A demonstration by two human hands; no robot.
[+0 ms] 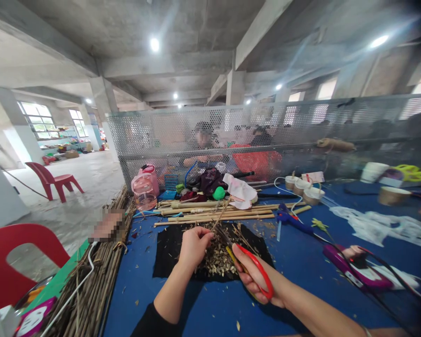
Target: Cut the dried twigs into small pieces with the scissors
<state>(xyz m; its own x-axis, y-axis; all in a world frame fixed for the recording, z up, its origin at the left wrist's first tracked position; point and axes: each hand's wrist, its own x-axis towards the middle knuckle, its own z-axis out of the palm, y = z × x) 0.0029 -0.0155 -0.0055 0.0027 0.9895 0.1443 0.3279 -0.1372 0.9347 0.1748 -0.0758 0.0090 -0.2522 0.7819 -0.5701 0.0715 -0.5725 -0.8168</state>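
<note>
step in hand, as judged: trimming dry plant stalks over the black cloth [168, 255] on the blue table [210, 306]. holds 1 dry twig [220, 219] in the left hand [193, 243], fingers closed around its lower end, just above the pile of clippings [218, 263] at mid-cloth. grips the red-handled scissors [258, 272] in the right hand [252, 283], fingers through the loops, blades pointing toward the twig base; blade opening not discernible. for the next cut: hold the twig taut, set the blades square across it, clear the left fingertips from the edges. count in view: 2 hands, 1 pair of scissors, 1 cloth, 1 clippings pile, 2 red chairs [56, 180], 3 white cups [303, 186], 1 pink bottle [144, 189], 1 bundle of stalks [98, 276] at the left table edge; bamboo sticks [214, 215] behind the cloth, at least 4, exact number unclear.
</note>
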